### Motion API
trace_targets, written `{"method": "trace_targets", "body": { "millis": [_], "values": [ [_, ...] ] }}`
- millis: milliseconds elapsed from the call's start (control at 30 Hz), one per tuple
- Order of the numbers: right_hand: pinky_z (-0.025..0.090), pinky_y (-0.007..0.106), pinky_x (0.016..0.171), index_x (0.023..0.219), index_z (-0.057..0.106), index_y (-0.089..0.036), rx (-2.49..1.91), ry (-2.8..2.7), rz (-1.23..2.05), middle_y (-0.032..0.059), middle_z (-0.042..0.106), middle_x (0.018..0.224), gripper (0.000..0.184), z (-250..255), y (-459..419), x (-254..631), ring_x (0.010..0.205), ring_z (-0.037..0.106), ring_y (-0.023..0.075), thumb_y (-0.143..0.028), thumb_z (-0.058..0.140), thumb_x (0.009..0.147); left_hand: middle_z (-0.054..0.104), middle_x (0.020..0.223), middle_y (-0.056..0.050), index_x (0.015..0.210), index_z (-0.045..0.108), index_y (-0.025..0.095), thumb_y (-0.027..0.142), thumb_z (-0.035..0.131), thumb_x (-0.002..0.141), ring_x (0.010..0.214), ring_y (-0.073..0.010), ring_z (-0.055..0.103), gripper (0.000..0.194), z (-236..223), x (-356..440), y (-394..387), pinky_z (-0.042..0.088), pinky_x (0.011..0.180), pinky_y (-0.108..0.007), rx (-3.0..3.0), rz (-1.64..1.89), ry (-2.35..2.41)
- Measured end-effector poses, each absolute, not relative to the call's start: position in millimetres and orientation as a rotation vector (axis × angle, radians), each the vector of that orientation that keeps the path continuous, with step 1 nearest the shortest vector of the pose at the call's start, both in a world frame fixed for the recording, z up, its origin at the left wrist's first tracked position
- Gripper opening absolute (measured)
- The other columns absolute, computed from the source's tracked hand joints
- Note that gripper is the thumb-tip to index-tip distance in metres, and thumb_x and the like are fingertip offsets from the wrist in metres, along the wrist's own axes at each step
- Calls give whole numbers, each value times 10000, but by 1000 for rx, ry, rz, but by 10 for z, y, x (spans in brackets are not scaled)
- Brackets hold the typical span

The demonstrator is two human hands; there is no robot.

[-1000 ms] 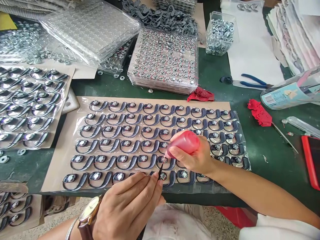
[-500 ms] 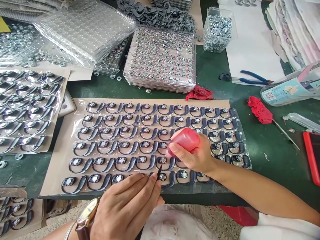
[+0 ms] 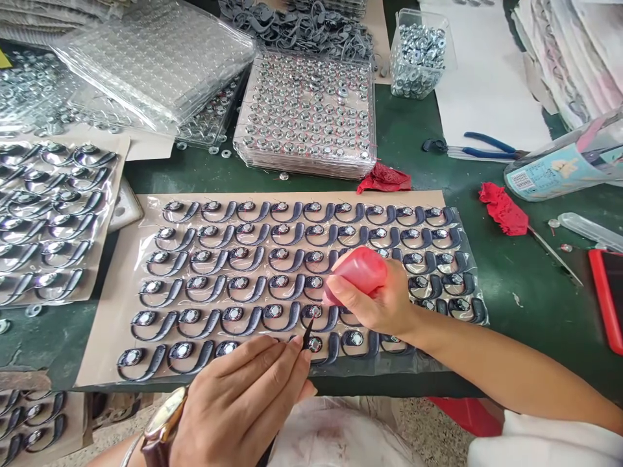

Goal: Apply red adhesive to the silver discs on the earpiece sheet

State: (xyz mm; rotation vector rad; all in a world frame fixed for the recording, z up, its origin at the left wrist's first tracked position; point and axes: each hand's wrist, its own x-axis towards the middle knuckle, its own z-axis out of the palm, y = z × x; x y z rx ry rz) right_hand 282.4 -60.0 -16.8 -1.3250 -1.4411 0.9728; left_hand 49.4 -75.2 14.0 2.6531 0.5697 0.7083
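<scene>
My right hand grips a small pink squeeze bottle, its nozzle pointing down-left at an ear-hook part in the fifth row. My left hand, with a wristwatch, pinches a thin dark pointed tool whose tip sits just below that same part. The parts are dark ear hooks with round silver speaker discs, laid in rows on a clear film over a cardboard sheet.
Another cardboard of ear hooks lies at left. Clear blister trays of silver discs are stacked behind. A tub of washers, blue-handled pliers, red rags, a lying bottle and a red phone are at right.
Both hands hold the same pose over the same part. The view has drifted slightly, so the scene sits a little further left and up.
</scene>
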Motion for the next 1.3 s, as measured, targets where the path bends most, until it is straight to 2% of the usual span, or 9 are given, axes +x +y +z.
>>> {"method": "trace_targets", "body": {
  "millis": [167,400,600,833,1000,1100,1167,1300],
  "values": [
    [519,278,515,681,678,-198,-1350,-1465,953,4,650,572,256,-137,-597,2832,517,594,127,-380,644,858,731,1029,-98,1049,679,37,93,606,889,1024,-200,673,184,168,502,-711,534,935,-348,2636,690,555],
    [507,273,502,658,668,-201,-1284,-1456,927,6,671,569,255,-98,-590,2840,513,609,126,-349,635,864,737,906,-96,960,698,44,59,608,852,829,-179,703,141,236,574,-566,577,778,-333,2583,732,527],
    [510,266,518,647,670,-200,-1296,-1507,926,4,676,564,263,-110,-591,2841,519,608,121,-329,624,872,738,877,-70,941,700,58,69,593,865,785,-134,691,132,265,599,-514,574,781,-292,2551,755,546],
    [502,252,495,686,692,-153,-1234,-1501,940,17,667,562,246,-151,-598,2819,503,610,117,-339,672,846,737,927,-76,992,680,60,21,577,828,828,-141,689,197,241,556,-433,577,787,-292,2443,758,528],
    [515,261,524,712,707,-151,-1179,-1585,873,40,700,665,176,-166,-627,2804,560,640,130,-299,712,807,735,908,-77,975,676,69,10,600,808,803,-135,688,194,199,550,-401,569,754,-283,2323,788,575],
    [526,252,538,772,694,-163,-1161,-1507,1004,22,700,664,154,-69,-640,2854,563,643,125,-309,738,797,735,915,-77,984,673,77,3,605,802,795,-136,684,207,188,537,-406,566,744,-290,2310,811,581],
    [527,245,545,796,677,-177,-1191,-1444,1187,3,692,643,170,55,-622,2948,563,645,120,-338,695,847,734,923,-73,995,670,82,6,600,807,813,-142,685,215,181,519,-412,567,750,-295,2336,803,558],
    [518,247,542,788,667,-183,-1231,-1463,1389,13,689,683,304,282,-507,3229,627,660,137,-472,633,875,730,960,-87,1045,657,70,14,570,815,857,-164,690,253,173,495,-428,572,796,-320,2409,751,494]
  ]
}}
